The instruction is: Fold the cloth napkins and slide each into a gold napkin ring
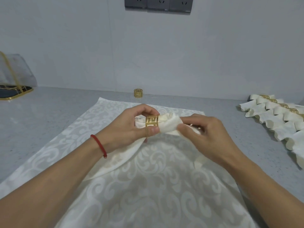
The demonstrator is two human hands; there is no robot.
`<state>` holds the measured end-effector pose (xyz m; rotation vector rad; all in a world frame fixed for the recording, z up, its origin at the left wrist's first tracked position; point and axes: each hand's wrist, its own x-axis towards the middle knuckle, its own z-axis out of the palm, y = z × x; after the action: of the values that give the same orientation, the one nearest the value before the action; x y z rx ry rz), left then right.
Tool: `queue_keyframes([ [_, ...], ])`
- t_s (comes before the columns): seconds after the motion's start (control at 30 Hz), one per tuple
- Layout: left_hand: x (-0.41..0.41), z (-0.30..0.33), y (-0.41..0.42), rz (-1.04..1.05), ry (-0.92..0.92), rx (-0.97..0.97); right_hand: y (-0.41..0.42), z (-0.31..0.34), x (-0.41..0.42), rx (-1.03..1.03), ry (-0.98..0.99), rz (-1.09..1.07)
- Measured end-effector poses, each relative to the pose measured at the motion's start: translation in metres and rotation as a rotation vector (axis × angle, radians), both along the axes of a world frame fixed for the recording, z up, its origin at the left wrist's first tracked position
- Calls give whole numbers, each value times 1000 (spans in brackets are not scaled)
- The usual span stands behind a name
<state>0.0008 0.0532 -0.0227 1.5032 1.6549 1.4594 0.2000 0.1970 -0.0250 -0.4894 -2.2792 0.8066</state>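
Note:
A cream cloth napkin [169, 123], rolled up, is held above the patterned white cloth [148, 178] in the middle of the view. A gold fretwork napkin ring [152, 121] sits around the napkin's left part. My left hand [130, 127] pinches the ring between thumb and fingers. My right hand [205, 134] grips the napkin just right of the ring. A loose tail of the napkin hangs down below my left hand. A second gold ring [138, 93] stands alone on the counter near the wall.
Several rolled napkins in gold rings [279, 116] lie in a row at the right on the grey counter [49, 116]. A gold-framed mesh cover [14, 76] stands at the far left. Wall sockets [158, 3] are above.

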Motion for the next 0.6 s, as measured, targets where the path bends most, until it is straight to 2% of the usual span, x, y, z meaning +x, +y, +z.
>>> queue_keyframes([
  [0.03,3,-1,1,13,3,-8,0,-1,0,235,-105,-40],
  [0.07,5,-2,2,22,10,-18,-2,1,-1,367,-167,-69],
  [0.2,8,-3,4,32,-32,-18,-5,8,-3,434,-265,-134],
  [0.3,5,-4,2,54,-135,-15,0,13,2,384,-295,-165],
  [0.37,4,-5,3,68,-98,-30,5,15,4,501,-404,-213],
  [0.43,6,-6,6,87,-69,-33,8,14,4,435,-409,-190],
  [0.53,5,-7,7,112,-117,-22,10,11,1,134,-224,-86],
  [0.6,4,-8,6,118,-189,-30,16,13,6,72,-256,-73],
])
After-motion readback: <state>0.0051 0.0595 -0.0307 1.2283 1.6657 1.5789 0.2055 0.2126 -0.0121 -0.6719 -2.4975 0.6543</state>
